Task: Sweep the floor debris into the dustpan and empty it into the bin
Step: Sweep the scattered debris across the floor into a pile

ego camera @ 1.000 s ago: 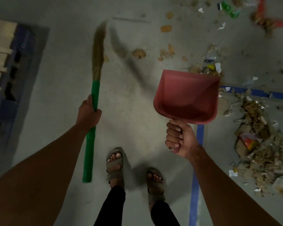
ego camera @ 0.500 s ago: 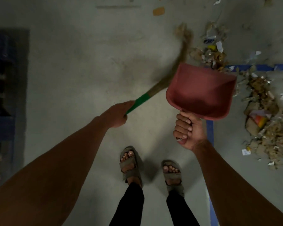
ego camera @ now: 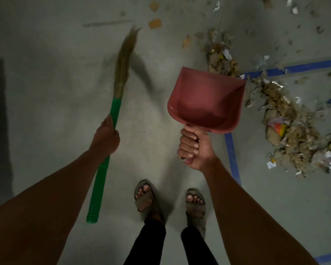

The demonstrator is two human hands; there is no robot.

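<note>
Floor (ego camera: 55, 92) bare leftward | debris (ego camera: 287, 134) right of dustpan (ego camera: 206, 100)

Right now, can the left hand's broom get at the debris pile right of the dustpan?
Probably not directly. The left hand holds the broom out on the left, and the dustpan, held up by the right hand, sits between its bristles and the debris pile.

Grey concrete floor (ego camera: 55, 92), marked with blue tape lines (ego camera: 232, 157). Loose debris pile (ego camera: 287, 131) of cardboard scraps and paper lies at right, across the tape. Two sandalled feet (ego camera: 145, 197) stand near the bottom.
</note>
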